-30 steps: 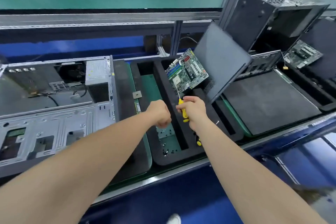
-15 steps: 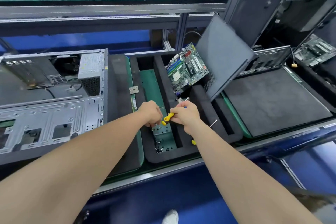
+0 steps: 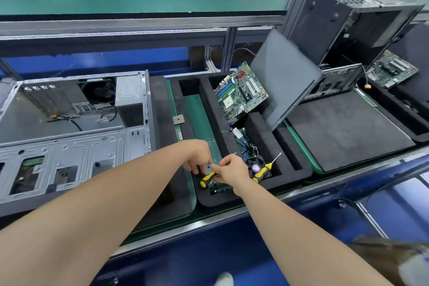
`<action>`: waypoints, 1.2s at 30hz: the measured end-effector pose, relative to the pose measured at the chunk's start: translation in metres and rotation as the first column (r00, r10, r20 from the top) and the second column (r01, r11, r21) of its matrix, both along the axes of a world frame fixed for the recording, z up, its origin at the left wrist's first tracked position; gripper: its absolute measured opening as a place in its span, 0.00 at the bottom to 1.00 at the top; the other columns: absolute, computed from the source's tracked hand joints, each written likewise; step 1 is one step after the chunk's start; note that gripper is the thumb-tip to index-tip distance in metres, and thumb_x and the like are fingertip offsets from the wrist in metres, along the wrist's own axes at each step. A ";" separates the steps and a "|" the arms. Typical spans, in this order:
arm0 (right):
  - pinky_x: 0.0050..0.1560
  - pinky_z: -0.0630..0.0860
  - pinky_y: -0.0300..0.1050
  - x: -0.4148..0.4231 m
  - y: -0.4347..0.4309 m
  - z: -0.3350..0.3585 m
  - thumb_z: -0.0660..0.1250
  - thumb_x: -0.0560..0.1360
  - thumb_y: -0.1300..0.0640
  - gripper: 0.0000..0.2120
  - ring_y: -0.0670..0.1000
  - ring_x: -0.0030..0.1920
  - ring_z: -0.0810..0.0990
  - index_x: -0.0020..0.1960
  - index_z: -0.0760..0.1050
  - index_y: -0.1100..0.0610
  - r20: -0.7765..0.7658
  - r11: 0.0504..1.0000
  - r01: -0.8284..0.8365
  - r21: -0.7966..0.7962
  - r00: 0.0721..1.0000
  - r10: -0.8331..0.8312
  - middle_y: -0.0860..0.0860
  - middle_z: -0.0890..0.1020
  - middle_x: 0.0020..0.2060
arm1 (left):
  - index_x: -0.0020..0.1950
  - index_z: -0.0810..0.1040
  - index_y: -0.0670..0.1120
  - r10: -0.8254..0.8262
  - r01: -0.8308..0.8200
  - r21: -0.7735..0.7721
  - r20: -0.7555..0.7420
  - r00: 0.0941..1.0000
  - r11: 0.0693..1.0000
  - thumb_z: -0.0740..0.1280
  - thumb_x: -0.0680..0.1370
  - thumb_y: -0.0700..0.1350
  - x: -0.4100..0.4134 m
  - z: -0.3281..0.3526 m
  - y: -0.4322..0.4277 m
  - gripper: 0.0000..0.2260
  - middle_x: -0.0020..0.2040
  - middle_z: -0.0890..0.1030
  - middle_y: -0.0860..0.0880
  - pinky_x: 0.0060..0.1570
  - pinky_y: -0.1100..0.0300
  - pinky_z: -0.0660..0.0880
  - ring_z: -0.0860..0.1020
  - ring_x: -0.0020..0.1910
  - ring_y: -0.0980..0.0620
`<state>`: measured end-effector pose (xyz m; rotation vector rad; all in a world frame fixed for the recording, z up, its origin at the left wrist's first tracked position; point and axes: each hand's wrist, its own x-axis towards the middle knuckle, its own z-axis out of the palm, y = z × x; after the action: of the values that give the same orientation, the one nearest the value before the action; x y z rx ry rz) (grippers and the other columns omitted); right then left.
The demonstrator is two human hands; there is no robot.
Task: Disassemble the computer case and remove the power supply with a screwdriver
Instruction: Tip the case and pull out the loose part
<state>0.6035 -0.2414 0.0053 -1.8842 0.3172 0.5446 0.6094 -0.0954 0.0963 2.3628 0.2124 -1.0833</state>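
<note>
Since a second earlier the screwdriver (image 3: pixel 207 178) had swung from upright in the right hand to a slant. Its yellow-and-black handle now sat low and pointed toward the near left, over the front end of the black foam tray (image 3: pixel 220 200). The right hand (image 3: pixel 232 169) gripped it with fingers and thumb curled round the part above the handle, and the thin shaft poked out past the knuckles. The left hand (image 3: pixel 199 160) hung just beside the handle with its fingers bent downward; whether they touched the tool or pinched anything could not be told. A second screwdriver (image 3: pixel 263 170) of the same colours, hidden before behind the right hand, lay in the tray's right-hand slot against a small fan (image 3: pixel 256 166). Behind them a green motherboard (image 3: pixel 241 94) leaned tilted in the tray, with a dark side panel (image 3: pixel 285 76) propped beside it. Well to the left lay the open computer case (image 3: pixel 69 146), its power supply (image 3: pixel 130 97) seated in the far right corner.
</note>
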 end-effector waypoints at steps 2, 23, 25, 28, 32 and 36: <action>0.45 0.87 0.53 -0.002 0.002 0.003 0.79 0.76 0.59 0.15 0.54 0.43 0.87 0.49 0.72 0.58 0.006 1.000 0.000 -0.030 1.000 0.000 0.59 0.82 0.51 | 0.68 0.76 0.45 -0.002 0.000 0.019 0.111 0.994 1.000 0.60 0.84 0.37 -0.002 0.003 0.003 0.15 0.55 0.86 0.48 0.53 0.54 0.82 0.85 0.52 0.49; 0.52 0.72 0.54 -0.004 0.100 0.076 0.69 0.78 0.55 0.13 0.60 0.53 0.75 0.57 0.68 0.56 0.613 0.935 0.126 -0.333 0.782 0.113 0.55 0.74 0.55 | 0.47 0.82 0.54 0.365 -0.301 -0.239 0.790 0.492 0.923 0.62 0.75 0.38 -0.042 0.052 0.120 0.13 0.44 0.81 0.57 0.40 0.60 0.74 0.78 0.41 0.59; 0.51 0.70 0.52 -0.001 0.133 0.095 0.69 0.78 0.57 0.11 0.56 0.52 0.73 0.56 0.70 0.56 0.699 0.965 0.049 -0.257 0.699 0.150 0.53 0.74 0.53 | 0.47 0.82 0.52 0.381 -0.342 -0.242 0.816 0.434 0.908 0.62 0.75 0.37 -0.053 0.056 0.144 0.12 0.44 0.80 0.56 0.42 0.60 0.75 0.78 0.41 0.59; 0.51 0.73 0.51 0.001 0.180 0.116 0.69 0.77 0.58 0.08 0.53 0.51 0.74 0.55 0.72 0.55 0.762 0.958 -0.149 -0.244 0.582 0.284 0.49 0.75 0.48 | 0.48 0.81 0.52 0.329 -0.401 -0.151 0.844 0.424 0.903 0.63 0.75 0.39 -0.074 0.058 0.185 0.10 0.45 0.80 0.53 0.46 0.58 0.75 0.78 0.45 0.55; 0.51 0.78 0.52 0.000 0.231 0.125 0.69 0.79 0.50 0.08 0.50 0.47 0.78 0.55 0.76 0.52 0.690 0.803 -0.452 -0.388 0.435 0.578 0.48 0.80 0.44 | 0.49 0.80 0.50 0.210 -0.491 0.072 0.843 0.495 0.868 0.63 0.79 0.47 -0.106 0.049 0.241 0.06 0.48 0.80 0.50 0.49 0.52 0.77 0.78 0.48 0.48; 0.49 0.80 0.51 0.002 0.258 0.123 0.60 0.77 0.25 0.23 0.49 0.46 0.81 0.50 0.76 0.44 0.358 0.447 -0.599 -0.664 0.270 0.894 0.43 0.81 0.45 | 0.39 0.74 0.49 0.121 -0.494 0.247 0.791 0.600 0.834 0.57 0.83 0.59 -0.131 0.027 0.278 0.19 0.37 0.79 0.50 0.39 0.53 0.67 0.77 0.39 0.47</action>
<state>0.6058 0.0168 0.1285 -2.4411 -1.2114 0.3571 0.4780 0.1825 0.1235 2.8026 0.5973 0.2231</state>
